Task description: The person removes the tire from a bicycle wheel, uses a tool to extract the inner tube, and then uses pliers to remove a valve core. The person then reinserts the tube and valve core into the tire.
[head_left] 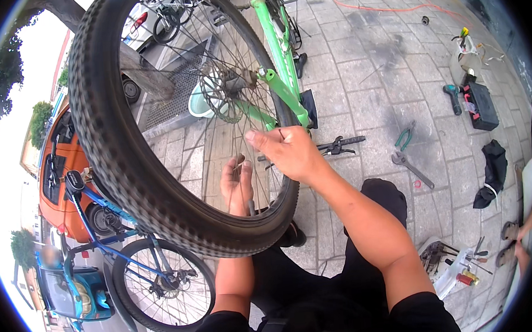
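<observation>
- Leaning over the left and middle of the view, a bicycle wheel (109, 145) is lying with its long axis running from 11 to 5 o'clock, its bulk sweeping from 6 through 9 to 11 o'clock around the hands.
- Its black rubber tyre (165, 212) is showing rows of square knobs and a smoother sidewall.
- Just inside the lower rim, the left hand (236, 180) is reaching up from behind the tyre, its fingers half curled and its thumb near the fingertips; whether it is gripping a spoke I cannot tell.
- Thin metal spokes (238, 137) are fanning out from the round hub (236, 81), at 12 o'clock from the left hand.
- Crossing the right side of the rim, the right hand (289, 152) is sitting nearer the hub, thumb and forefinger pinching almost closed; anything held between them is too fine to make out.
- Glossy green, the straight fork (284, 96) is standing at 12 o'clock from the right hand.
- Farther right, green-handled pliers (405, 136) and a grey steel wrench (411, 169) are resting on rough stone paving (362, 151).
</observation>
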A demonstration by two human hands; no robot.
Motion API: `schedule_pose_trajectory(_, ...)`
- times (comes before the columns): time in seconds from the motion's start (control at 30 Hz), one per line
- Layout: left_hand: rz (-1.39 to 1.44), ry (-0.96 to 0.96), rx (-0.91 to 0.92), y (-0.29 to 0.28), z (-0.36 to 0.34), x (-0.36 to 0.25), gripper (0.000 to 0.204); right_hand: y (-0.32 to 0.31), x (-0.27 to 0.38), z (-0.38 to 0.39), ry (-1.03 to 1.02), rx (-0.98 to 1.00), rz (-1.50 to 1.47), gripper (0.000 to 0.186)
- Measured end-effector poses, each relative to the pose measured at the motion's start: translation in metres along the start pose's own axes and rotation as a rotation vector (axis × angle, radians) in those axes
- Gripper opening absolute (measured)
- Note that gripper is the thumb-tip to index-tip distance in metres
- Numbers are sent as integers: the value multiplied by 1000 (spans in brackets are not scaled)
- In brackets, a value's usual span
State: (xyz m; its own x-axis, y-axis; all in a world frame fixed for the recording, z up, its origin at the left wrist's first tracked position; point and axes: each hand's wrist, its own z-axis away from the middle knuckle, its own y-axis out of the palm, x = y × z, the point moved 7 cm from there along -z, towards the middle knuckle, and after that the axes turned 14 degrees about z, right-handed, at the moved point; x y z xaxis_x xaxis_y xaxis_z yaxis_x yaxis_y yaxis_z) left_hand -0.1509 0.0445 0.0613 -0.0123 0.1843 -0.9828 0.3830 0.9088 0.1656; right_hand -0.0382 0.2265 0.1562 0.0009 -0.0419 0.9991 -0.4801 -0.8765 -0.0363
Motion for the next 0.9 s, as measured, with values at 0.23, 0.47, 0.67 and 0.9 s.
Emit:
schedule_pose_trajectory(0.23,-9,-27,14,5,2,-6,39,0,12,6,57,10,115,51)
schedule_pose_trajectory(0.47,-59,45,10,-3,-3,0,38,2,-12,-4,34,8,207,51)
schedule_pose_trajectory(0.67,-93,-12,10,3,2,-6,40,-13,-3,-1,-62,-182,250,52)
schedule_pose_trajectory(0.9,64,3,3,-7,-3,7,41,8,8,-4,41,53,76,64)
